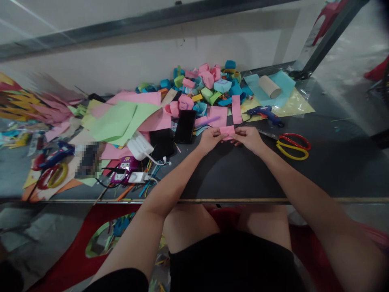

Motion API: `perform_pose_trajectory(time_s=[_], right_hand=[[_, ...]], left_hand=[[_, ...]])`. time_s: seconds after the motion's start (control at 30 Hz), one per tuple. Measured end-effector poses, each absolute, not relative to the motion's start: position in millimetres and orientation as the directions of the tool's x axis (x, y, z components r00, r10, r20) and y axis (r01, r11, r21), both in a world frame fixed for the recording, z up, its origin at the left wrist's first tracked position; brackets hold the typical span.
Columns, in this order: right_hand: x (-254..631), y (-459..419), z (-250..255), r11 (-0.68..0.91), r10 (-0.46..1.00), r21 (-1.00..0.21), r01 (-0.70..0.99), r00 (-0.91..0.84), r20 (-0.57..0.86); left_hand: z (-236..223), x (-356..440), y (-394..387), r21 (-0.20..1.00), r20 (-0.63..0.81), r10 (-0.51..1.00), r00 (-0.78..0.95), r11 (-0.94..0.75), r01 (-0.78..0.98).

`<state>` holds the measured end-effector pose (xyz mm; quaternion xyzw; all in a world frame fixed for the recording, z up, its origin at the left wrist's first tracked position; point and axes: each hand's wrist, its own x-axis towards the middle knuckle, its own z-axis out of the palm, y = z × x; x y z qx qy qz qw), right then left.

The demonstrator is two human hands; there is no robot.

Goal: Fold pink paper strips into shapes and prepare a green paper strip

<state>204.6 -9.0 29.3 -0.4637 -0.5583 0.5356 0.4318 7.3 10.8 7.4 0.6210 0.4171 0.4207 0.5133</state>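
Observation:
Between my two hands, just above the dark tabletop, is a small folded piece of pink paper. My left hand pinches its left side with thumb and fingers. On the other side my right hand grips the right edge the same way. Some fingertips are hidden behind the paper. Beyond the hands lie a pink paper strip and a wider pink sheet. To the right of my right hand rest scissors with red and yellow handles. A blue glue gun lies behind them.
A heap of folded colored paper pieces stands against the wall. At right back lies a cardboard tube on blue paper. Left are a black phone, green sheets, a purple power strip with cables, and a second glue gun.

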Motion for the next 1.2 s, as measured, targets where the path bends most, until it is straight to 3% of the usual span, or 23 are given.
perform_pose_trajectory(time_s=[0.5,0.83,1.2], right_hand=[[204.7,-10.9,34.9,0.155,0.984,-0.958,0.241,-0.128,0.127],[203.6,-10.1,29.3,0.118,0.991,-0.971,0.210,-0.084,0.102],[207.0,-10.3,34.1,0.060,0.979,-0.965,0.255,-0.203,0.007]], left_hand=[[8.5,12.1,5.3,0.982,0.135,0.958,0.252,-0.163,0.094],[11.2,8.3,5.0,0.974,0.062,0.939,0.339,-0.131,0.182],[16.5,6.0,4.0,0.989,0.044,0.936,0.350,-0.090,0.116]])
